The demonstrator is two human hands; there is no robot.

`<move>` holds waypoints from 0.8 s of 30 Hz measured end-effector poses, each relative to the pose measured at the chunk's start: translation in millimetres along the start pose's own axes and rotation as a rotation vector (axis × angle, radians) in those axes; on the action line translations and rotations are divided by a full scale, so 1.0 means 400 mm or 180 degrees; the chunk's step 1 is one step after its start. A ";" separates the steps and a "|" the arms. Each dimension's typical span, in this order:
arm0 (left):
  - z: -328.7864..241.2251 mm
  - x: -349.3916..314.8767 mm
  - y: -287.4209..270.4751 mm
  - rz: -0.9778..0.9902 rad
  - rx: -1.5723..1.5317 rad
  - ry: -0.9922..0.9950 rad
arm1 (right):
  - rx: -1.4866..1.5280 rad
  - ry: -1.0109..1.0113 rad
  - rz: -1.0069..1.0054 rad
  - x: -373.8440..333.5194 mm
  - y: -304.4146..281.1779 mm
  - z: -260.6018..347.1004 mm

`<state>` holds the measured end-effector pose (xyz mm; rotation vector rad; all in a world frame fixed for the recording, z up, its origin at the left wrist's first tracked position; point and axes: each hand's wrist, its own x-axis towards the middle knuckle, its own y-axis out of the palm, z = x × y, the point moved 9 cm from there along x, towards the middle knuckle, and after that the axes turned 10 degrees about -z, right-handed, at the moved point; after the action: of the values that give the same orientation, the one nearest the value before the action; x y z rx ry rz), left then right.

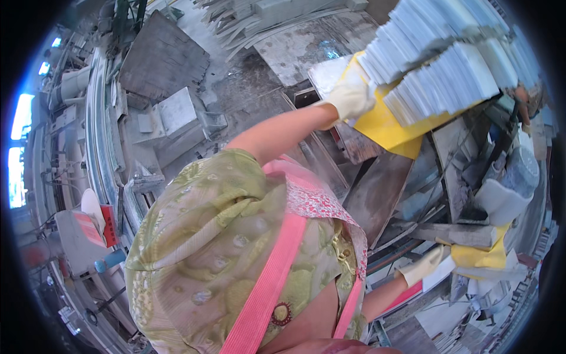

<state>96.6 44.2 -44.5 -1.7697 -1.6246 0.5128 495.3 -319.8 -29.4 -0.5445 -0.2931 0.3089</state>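
Note:
My left hand (pixel 352 99), in a cream work glove, is at the near left end of a long stack of thin pale slabs (pixel 439 85). Its fingers look curled beside a yellow sheet (pixel 386 127) that lies under the stack; what they grip is hidden. Down at the lower right, my right hand (pixel 421 268), also gloved, closes on the end of a flat white strip (pixel 440 270). Close to that strip is a second yellow sheet (pixel 483 255), draped over dusty boards.
Dusty metal machinery with a rail (pixel 97 118) runs along the left. A leaning dark board (pixel 162 56) and a block-shaped housing (pixel 177 115) stand beyond my left arm. Loose pale strips (pixel 253 23) are piled at the back. A whitish bucket-like container (pixel 501 197) is at the right.

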 end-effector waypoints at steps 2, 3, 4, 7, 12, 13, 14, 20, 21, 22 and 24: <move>-0.001 -0.006 -0.001 0.0203 0.0123 -0.0125 | 0.0285 0.0842 -0.0461 0.076 -0.147 -0.189; -0.004 -0.009 -0.001 0.0353 0.0214 -0.0180 | -0.0211 0.0808 -0.0662 0.118 -0.209 -0.260; -0.003 -0.013 0.000 0.0477 0.0141 -0.0326 | -0.0726 0.0601 -0.0755 0.164 -0.261 -0.320; -0.003 -0.023 0.008 0.0743 0.0077 -0.0594 | -0.2461 0.0223 -0.0751 0.280 -0.317 -0.526; 0.029 -0.030 0.041 0.0632 -0.0664 -0.0387 | -0.2013 -0.1078 -0.1046 0.266 -0.283 -0.654; 0.044 -0.018 0.058 0.0630 -0.1212 -0.0481 | -0.1298 -0.1403 -0.1155 0.215 -0.298 -0.630; 0.066 -0.011 0.068 0.0644 -0.1575 -0.0572 | -0.1975 -0.2131 -0.1123 0.172 -0.289 -0.574; 0.177 0.091 0.075 0.0772 -0.0105 -0.0522 | -0.3044 -0.1119 0.0163 0.110 -0.273 -0.441; 0.176 0.096 0.067 0.0736 -0.0078 -0.0468 | -0.3200 -0.1040 0.0354 0.110 -0.273 -0.420; 0.172 0.091 0.077 0.0850 -0.0040 -0.0409 | -0.3268 -0.1119 0.0493 0.117 -0.270 -0.396; 0.161 0.078 0.081 0.0777 -0.0210 -0.0506 | -0.3679 -0.1190 0.0367 0.142 -0.267 -0.382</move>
<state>79.9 88.4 -107.3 -2.0349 -1.5533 0.7361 622.9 -456.3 -85.0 -1.6519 -0.8153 0.3347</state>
